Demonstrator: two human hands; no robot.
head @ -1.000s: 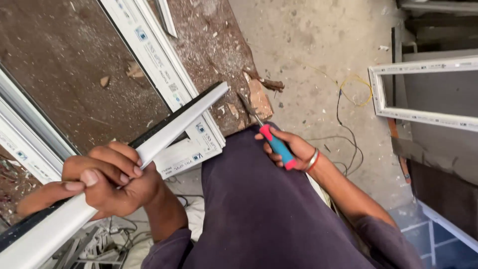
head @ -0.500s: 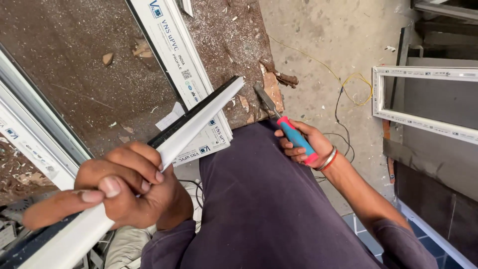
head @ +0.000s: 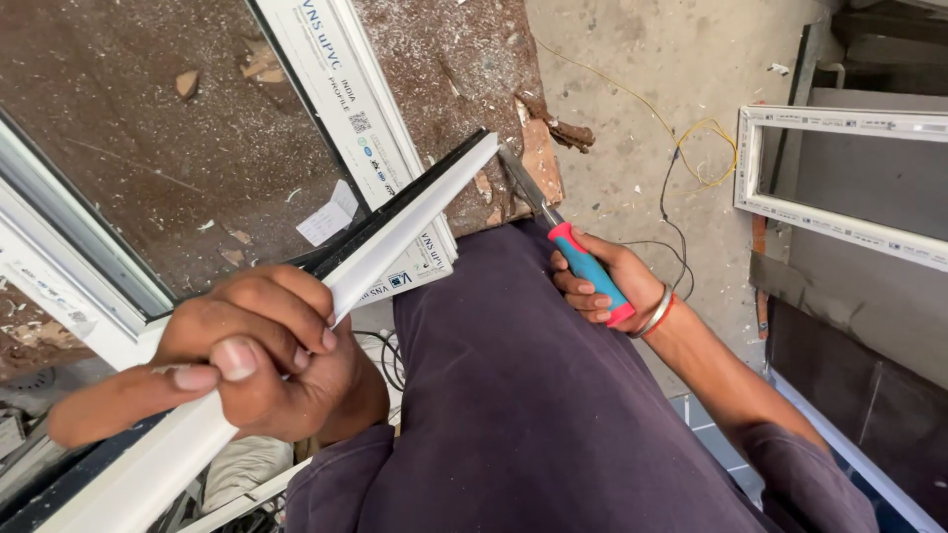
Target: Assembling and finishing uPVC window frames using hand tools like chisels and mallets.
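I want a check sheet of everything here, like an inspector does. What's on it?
Surface: dusty brown board with white frame profiles lying on it.
Job's things: long white strip with a dark edge; blue and red handled tool, metal tip at the strip's far end.
Clutter: wood chips and scraps.
Grippers: left hand grips the strip; right hand grips the tool.
Cables: yellow and black wires on the floor.
Surroundings: white window frame standing to the right.

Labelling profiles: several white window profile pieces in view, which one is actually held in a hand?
The loose white strip with the black edge, gripped by the left hand. The printed profile lies on the table; the frame stands on the floor, right.
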